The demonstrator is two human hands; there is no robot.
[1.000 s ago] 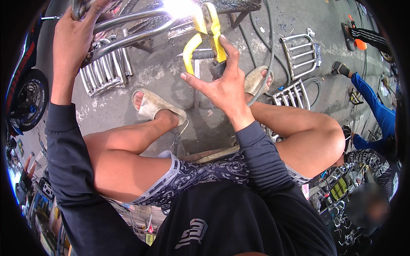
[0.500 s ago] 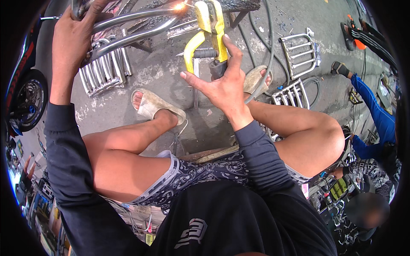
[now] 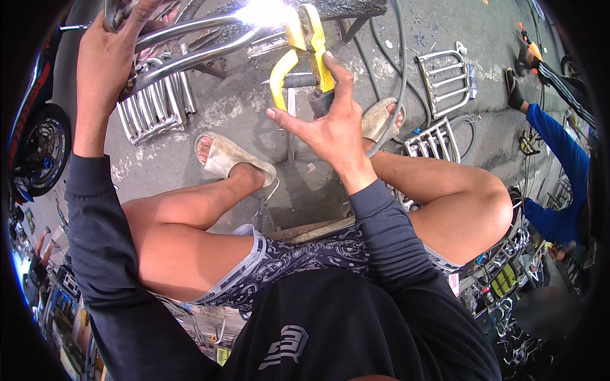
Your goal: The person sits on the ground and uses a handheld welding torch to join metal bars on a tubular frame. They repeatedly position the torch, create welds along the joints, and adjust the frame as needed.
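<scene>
My left hand [image 3: 108,73], at the upper left, is closed around bent shiny metal tubing [image 3: 210,56]; part of the grip lies behind the fingers. Two tube arms run from it to the right and meet near a blinding white welding arc [image 3: 267,13]. Close to that glare is the head of a yellow welding electrode holder [image 3: 284,66]. My right hand [image 3: 337,130] holds it by its dark handle, with thumb and forefinger apart along its sides. Glare hides the electrode tip and the joint.
Beneath the arc stands a dark, crusted work table [image 3: 343,7]. Welded tube frames [image 3: 445,79] and a stack of bent tubes [image 3: 155,105] lie on the floor. A grey cable [image 3: 403,70] trails at right. A motorcycle wheel [image 3: 47,149] is far left; another person's blue-clad leg [image 3: 559,136] is at right.
The small orange spark has grown into a wide white glare. My right hand and the holder have shifted slightly left. At the right, other people's legs have moved.
</scene>
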